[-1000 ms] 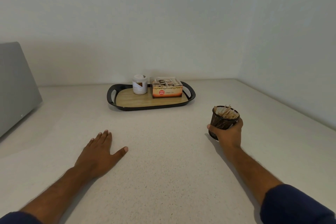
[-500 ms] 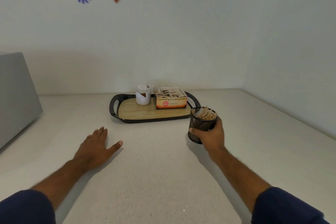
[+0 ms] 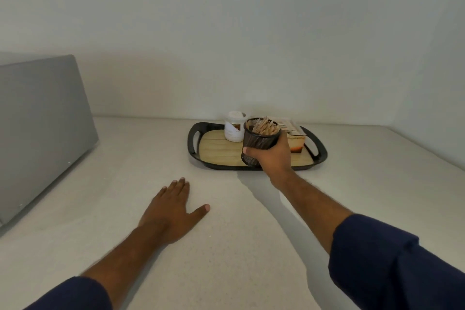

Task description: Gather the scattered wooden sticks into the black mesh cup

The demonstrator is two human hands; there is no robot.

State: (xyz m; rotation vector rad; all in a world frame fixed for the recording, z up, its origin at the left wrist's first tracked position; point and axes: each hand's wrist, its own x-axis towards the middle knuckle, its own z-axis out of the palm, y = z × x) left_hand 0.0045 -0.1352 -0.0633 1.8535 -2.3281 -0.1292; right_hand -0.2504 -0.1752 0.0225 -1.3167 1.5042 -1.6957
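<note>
Right hand (image 3: 273, 156): wrapped around the black mesh cup (image 3: 259, 142), thumb across its near side. Cup held tilted over the near edge of the black tray (image 3: 195, 152), apart from the counter (image 3: 226, 246). Wooden sticks (image 3: 266, 126) bunched inside the cup, tips showing above the rim. On the tray, behind the cup: white jar (image 3: 234, 127) and orange box (image 3: 297, 142). Left hand (image 3: 173, 211): open, flat on the counter, palm down, near side of the tray and left of the cup.

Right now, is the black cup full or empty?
Full. Wooden sticks fill the cup and poke above its rim, while the right hand holds it.
</note>
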